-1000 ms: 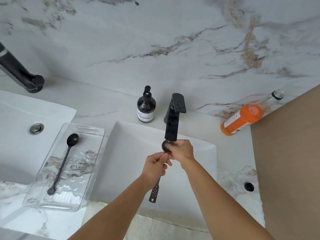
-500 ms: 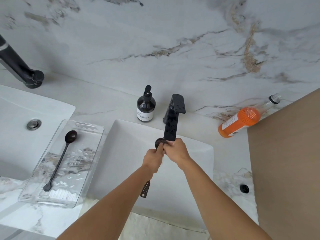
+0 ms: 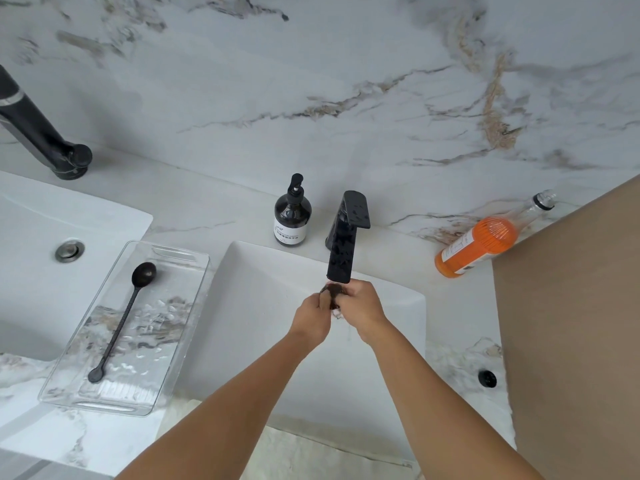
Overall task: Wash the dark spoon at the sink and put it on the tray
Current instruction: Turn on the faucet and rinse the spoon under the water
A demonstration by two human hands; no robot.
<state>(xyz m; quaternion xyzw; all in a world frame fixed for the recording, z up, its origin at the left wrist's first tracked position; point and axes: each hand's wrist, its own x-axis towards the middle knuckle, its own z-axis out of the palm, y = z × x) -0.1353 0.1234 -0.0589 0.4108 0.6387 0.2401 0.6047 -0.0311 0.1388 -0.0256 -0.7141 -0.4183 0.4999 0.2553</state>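
Both hands meet under the spout of the black faucet over the white sink. The dark spoon shows only as its bowl, pinched between my left hand and my right hand; its handle is hidden behind my left hand and forearm. Water splashes just below the bowl. The clear tray lies left of the sink on the counter, with another long dark spoon resting in it.
A dark soap pump bottle stands behind the sink, left of the faucet. An orange bottle lies on its side at the right, against a brown panel. A second sink with a black faucet is at the far left.
The spoon's perforated handle, hanging below my left hand earlier, is now hidden. Both hands have closed tighter around the spoon's bowl under the spout.
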